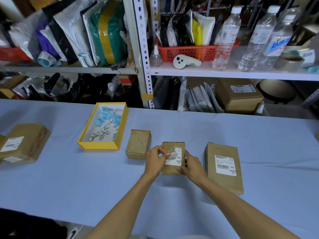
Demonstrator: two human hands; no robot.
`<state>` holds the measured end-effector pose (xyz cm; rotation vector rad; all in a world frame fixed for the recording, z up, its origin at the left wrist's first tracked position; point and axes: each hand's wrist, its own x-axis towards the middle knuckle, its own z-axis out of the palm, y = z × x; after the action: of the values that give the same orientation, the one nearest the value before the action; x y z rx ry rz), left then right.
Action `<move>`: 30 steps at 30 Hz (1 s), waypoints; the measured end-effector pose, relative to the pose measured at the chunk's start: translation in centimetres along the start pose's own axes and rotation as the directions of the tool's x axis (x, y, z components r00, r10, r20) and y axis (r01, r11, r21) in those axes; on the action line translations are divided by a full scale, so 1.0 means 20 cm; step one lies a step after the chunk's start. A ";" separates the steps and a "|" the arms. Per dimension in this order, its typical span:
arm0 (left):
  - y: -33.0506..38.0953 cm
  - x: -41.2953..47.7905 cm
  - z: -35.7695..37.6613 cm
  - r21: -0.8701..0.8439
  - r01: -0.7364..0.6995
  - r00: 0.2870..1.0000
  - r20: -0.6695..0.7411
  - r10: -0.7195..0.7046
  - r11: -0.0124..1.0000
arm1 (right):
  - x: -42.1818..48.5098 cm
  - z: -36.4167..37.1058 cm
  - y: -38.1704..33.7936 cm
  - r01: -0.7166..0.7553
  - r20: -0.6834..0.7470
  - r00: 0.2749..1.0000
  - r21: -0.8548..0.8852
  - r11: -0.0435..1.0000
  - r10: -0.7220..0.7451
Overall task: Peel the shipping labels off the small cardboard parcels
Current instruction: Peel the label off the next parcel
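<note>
Pinching the lifted corner of the white shipping label [174,156], the left hand [156,158] peels; the right hand [190,165] clamps the small brown cardboard parcel [172,168] mid-table. Yanking could tear it.

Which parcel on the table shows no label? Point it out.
The parcel beside the yellow box: its top is bare cardboard. The held parcel, right parcel and left parcel each bear a label.

brown cardboard parcels [173,158], white label [174,157] with black bars, light blue table [86,178], yellow box [103,126], maybe blue scraps [107,116] inside, red basket [189,51]
</note>
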<state>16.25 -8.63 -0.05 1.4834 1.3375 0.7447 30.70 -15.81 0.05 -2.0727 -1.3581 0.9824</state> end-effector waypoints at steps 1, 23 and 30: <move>0.00 0.00 0.00 -0.002 -0.002 1.000 0.009 0.002 1.000 | 0.00 0.00 0.00 0.002 -0.002 1.000 0.005 1.000 -0.002; 0.02 -0.03 -0.03 -0.026 -0.002 0.996 0.091 0.004 1.000 | 0.04 0.01 0.03 -0.011 -0.007 1.000 -0.021 1.000 0.011; 0.01 -0.01 -0.03 -0.058 0.019 0.997 0.073 -0.015 0.998 | 0.05 0.02 0.04 -0.042 0.004 0.999 0.000 0.999 0.042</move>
<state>15.76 -8.72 0.30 1.4374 1.2618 0.7068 31.14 -15.30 -1.09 -2.1085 -1.3216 1.0040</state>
